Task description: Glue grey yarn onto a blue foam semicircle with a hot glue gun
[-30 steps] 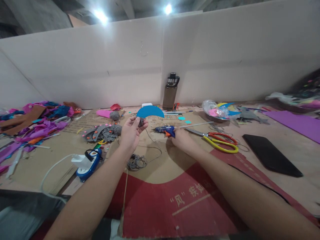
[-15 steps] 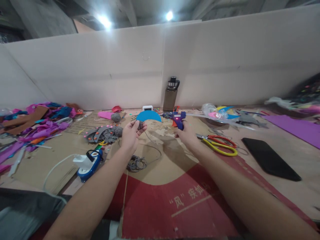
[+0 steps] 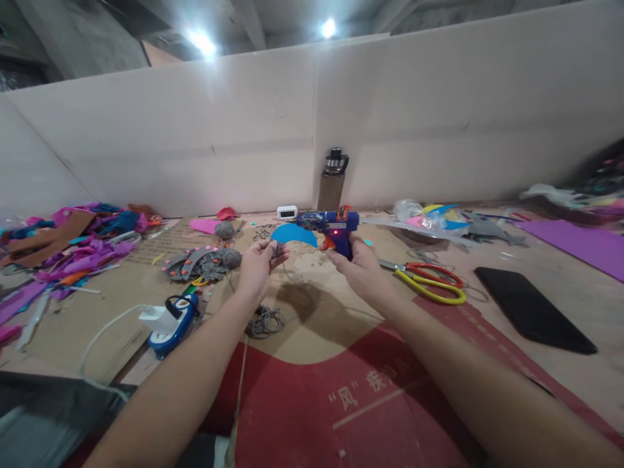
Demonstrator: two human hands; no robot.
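My left hand (image 3: 257, 266) is raised over the cardboard and pinches a blue half-round foam piece (image 3: 294, 233) together with a small grey wad at its lower left corner. My right hand (image 3: 359, 266) grips a blue glue gun (image 3: 330, 225) by its handle, a red light glowing on its body. The gun's nozzle points left, just above the foam piece's upper edge. A thin grey cord hangs from the left hand toward a coil of grey cord (image 3: 266, 319) on the cardboard.
Yellow-and-red scissors (image 3: 429, 281) lie right of my right hand, a black flat pad (image 3: 533, 309) beyond them. A second blue glue gun with a white plug (image 3: 168, 318) lies at left. Grey felt pieces (image 3: 205, 261), a brown bottle (image 3: 331, 180) and colourful scraps (image 3: 63, 240) surround the work area.
My right hand lifted the glue gun from the cardboard and swung it left toward the blue foam piece. My left hand stayed nearly still with the foam.
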